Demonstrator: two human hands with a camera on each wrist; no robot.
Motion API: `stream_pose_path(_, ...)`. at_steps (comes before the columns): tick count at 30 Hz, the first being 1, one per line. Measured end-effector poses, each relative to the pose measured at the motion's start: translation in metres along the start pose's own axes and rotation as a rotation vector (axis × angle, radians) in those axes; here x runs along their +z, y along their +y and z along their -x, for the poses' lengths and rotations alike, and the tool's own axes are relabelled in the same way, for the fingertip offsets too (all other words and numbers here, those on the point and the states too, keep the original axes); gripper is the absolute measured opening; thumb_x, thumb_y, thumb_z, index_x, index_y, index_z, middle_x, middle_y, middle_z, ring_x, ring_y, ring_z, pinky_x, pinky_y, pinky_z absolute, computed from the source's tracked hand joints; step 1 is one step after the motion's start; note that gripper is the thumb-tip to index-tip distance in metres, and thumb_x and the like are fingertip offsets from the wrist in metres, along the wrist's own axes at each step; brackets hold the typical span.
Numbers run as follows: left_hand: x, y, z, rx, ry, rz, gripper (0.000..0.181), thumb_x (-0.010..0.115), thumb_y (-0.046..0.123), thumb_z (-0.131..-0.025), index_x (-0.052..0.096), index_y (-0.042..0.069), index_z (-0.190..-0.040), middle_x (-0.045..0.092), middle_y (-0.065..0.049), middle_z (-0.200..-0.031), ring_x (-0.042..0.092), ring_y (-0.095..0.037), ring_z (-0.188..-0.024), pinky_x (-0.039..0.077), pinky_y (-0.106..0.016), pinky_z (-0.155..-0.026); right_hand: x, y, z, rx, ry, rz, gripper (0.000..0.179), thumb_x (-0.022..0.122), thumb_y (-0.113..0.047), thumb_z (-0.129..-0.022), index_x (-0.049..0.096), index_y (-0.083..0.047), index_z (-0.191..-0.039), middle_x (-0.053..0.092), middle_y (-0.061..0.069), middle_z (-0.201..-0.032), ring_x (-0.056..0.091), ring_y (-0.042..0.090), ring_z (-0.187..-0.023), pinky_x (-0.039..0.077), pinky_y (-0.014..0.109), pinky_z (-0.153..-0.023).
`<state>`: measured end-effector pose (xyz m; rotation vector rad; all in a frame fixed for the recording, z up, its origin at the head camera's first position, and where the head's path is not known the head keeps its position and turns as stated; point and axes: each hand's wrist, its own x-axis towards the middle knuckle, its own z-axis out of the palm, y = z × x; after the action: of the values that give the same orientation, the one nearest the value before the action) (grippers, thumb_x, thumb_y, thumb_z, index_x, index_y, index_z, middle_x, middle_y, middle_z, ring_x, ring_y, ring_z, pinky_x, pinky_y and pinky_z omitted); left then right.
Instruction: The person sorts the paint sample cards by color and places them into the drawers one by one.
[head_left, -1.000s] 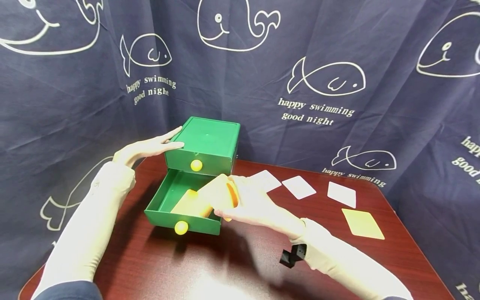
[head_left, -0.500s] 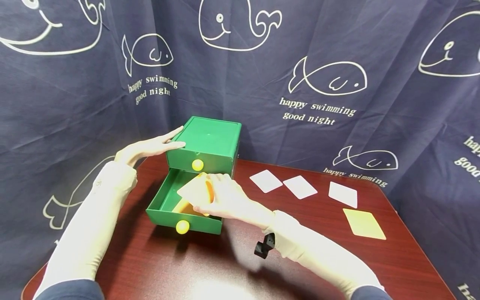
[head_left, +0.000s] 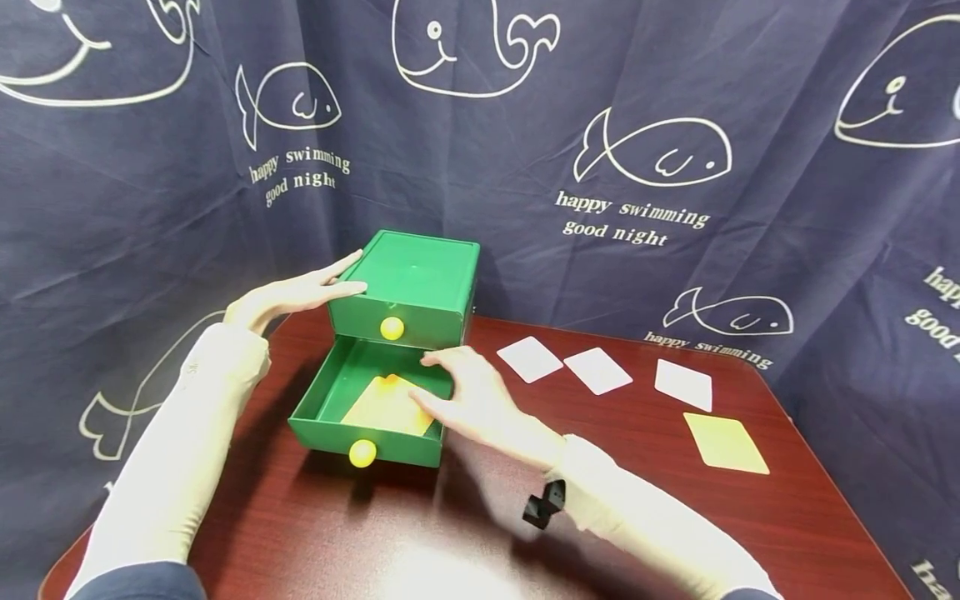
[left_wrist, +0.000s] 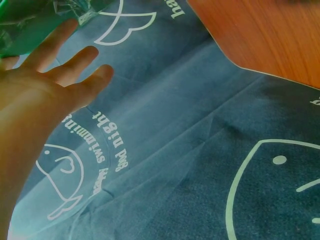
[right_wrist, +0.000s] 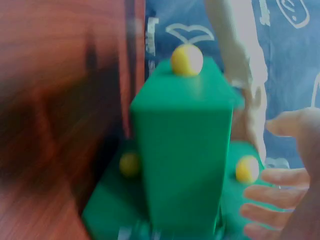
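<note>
A green drawer cabinet [head_left: 420,267] stands at the back left of the table. One drawer [head_left: 412,450] below its top one is pulled out. Lying inside are pale yellow, squarish pieces [head_left: 386,408] with a bit of orange at the far edge. My left hand [head_left: 292,293] rests on the cabinet's top left edge, fingers spread; the left wrist view shows these fingers [left_wrist: 75,67] against the green side. Over the drawer's right edge is my right hand [head_left: 483,398], holding nothing, thumb and fingers apart. In the right wrist view the pulled-out drawer [right_wrist: 182,160] juts toward the camera, its yellow knob [right_wrist: 187,60] on the front.
White square cards [head_left: 597,371] lie in a row on the dark red table [head_left: 615,467], right of the cabinet. A yellow card [head_left: 726,442] is nearer the right edge. A dark blue curtain [head_left: 517,167] with whale and fish drawings hangs behind.
My right hand carried a pale yellow squarish piece with an orange edge leftward over the open drawer, let it go inside, and drew back slightly right. The left hand stayed on the cabinet.
</note>
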<state>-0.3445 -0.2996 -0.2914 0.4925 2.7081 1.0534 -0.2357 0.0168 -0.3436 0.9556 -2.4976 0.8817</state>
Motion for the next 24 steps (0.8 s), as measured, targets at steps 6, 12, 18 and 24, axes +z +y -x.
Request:
stream_pose_path(6,-0.002,0.001,0.002,0.003,0.005,-0.006,0.076,0.046,0.047,-0.099,0.000,0.028,-0.156,0.001,-0.001,-0.165,0.008,-0.035,-0.150,0.007,-0.058,-0.120,-0.035,0.073,0.036,0.083,0.247,0.031,0.033,0.076,-0.027,-0.080,0.069,-0.011,-0.108,0.070,0.006,-0.106,0.061,0.022,-0.105,0.050,0.040,-0.090)
stream_pose_path(12,-0.001,0.001,0.002,0.014,-0.004,-0.022,0.075,0.046,0.046,-0.100,0.000,0.027,-0.156,0.002,-0.001,-0.165,0.007,-0.032,-0.150,0.008,-0.057,-0.120,-0.081,0.168,0.090,0.323,0.360,0.229,0.038,0.075,-0.027,-0.081,0.068,-0.004,-0.110,0.068,0.019,-0.110,0.059,0.036,-0.106,0.045,0.051,-0.087)
stream_pose_path(18,0.000,0.000,0.002,0.004,0.004,-0.010,0.076,0.046,0.049,-0.099,0.000,0.030,-0.156,0.002,0.000,-0.165,0.013,-0.034,-0.149,0.011,-0.056,-0.120,-0.123,0.235,0.141,0.495,0.310,0.373,0.056,0.073,-0.038,-0.081,0.059,-0.002,-0.122,0.061,0.025,-0.123,0.048,0.047,-0.112,0.040,0.062,-0.086)
stream_pose_path(24,0.002,-0.001,0.002,-0.025,0.010,0.005,0.078,0.046,0.054,-0.097,0.000,0.034,-0.156,0.004,0.000,-0.164,0.014,-0.030,-0.149,0.012,-0.055,-0.121,-0.145,0.271,0.181,0.758,0.056,0.476,0.096,0.063,-0.067,-0.079,0.040,0.009,-0.132,0.042,0.039,-0.126,0.036,0.058,-0.109,0.034,0.068,-0.081)
